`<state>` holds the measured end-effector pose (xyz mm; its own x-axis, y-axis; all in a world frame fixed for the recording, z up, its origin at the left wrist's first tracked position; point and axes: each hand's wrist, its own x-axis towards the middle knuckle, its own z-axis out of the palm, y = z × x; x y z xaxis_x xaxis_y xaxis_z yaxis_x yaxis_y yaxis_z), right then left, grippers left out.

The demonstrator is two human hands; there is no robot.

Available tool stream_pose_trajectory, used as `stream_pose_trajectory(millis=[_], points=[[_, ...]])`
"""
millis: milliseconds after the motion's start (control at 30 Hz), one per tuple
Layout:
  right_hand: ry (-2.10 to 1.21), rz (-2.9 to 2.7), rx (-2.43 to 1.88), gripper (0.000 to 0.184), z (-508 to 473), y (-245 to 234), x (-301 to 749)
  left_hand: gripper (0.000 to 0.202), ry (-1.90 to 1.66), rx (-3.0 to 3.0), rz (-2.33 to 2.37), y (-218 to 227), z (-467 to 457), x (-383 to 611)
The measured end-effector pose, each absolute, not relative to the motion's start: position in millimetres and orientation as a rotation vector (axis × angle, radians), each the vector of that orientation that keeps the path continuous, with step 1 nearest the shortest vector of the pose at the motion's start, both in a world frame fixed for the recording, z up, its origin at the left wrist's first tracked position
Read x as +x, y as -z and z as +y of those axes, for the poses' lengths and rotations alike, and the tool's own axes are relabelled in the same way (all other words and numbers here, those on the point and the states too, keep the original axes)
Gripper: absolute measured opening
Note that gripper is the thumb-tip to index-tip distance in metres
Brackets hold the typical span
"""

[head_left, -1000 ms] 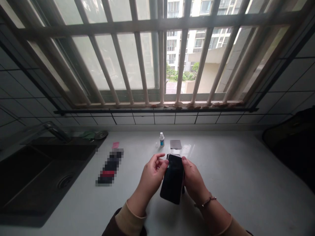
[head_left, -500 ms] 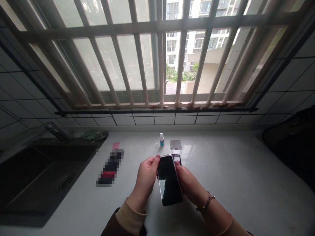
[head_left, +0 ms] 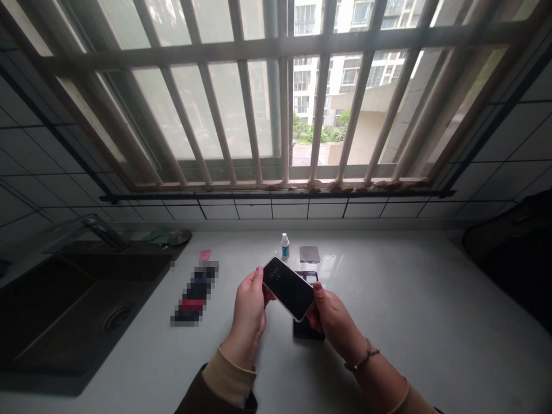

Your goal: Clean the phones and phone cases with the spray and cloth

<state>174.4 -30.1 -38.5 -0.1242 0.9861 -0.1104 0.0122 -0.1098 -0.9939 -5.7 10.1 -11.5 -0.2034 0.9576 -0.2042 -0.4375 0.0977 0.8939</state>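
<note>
Status from my station: both hands are closed on one item. The left hand (head_left: 250,315) and the right hand (head_left: 334,325) grip a smartphone (head_left: 288,288), held above the counter between the two sets of fingers. The phone is tilted, with its long axis descending to the right. Its dark screen faces up and shows a small lit readout near the upper end.

Finger state: the left thumb (head_left: 257,276) is clenched against the phone's near left edge, and the right thumb (head_left: 319,291) presses the lower right end. The remaining fingers of both hands are behind the phone, so I cannot report their exact placement.

Directly below the right fingers, a dark flat rectangular object (head_left: 307,330) lies on the white counter (head_left: 401,322); the hands do not appear to touch it. Ahead of the fingertips stand a small dropper bottle (head_left: 284,245) with a blue label and, just right of it, a grey square sheet (head_left: 309,254). Left of the left fingers lie a pink note (head_left: 205,255) and a blurred strip-shaped item (head_left: 194,293) that cannot be identified. Further left is a dark sink (head_left: 81,305).
</note>
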Motion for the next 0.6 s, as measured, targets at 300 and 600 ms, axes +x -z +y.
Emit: stream_pose_trajectory(millis=[300, 600], points=[[-1.259, -1.267, -1.368, 0.082, -28.8, 36.1, 176.3, 0.042, -1.445, 0.703, 1.175, 18.8, 10.7, -6.3], [-1.283, -1.295, -1.408, 0.083, -24.2, 40.8, 176.9, 0.053, -1.373, 0.965, 1.213, 15.4, 7.5, -10.5]])
